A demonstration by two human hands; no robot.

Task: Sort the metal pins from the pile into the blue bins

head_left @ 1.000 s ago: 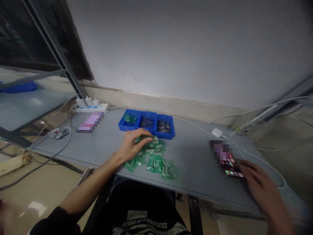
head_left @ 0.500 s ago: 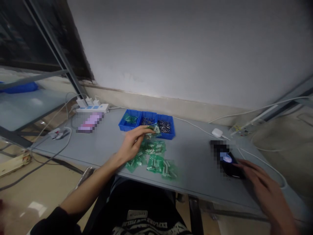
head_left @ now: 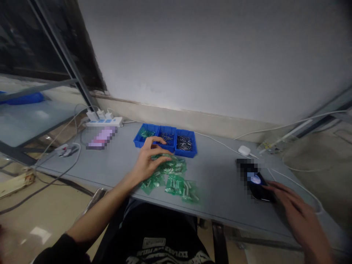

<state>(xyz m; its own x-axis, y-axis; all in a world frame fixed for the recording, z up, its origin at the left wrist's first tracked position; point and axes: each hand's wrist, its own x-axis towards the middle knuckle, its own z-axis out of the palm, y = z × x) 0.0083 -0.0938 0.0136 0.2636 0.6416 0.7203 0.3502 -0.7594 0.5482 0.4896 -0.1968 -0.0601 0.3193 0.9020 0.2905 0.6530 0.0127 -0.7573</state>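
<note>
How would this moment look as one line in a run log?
left hand: open over green packets; right hand: at black phone; blue bins: beyond packets; metal pieces: in middle and right bins

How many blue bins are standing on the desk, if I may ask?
3, side by side near the wall: the left bin holds green plastic, the middle bin and the right bin hold metal pieces. None seems hidden.

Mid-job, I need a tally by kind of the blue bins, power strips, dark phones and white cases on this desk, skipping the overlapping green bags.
Blue bins: 3
Power strip: 1
Dark phone: 1
White case: 1
Total: 6
</note>
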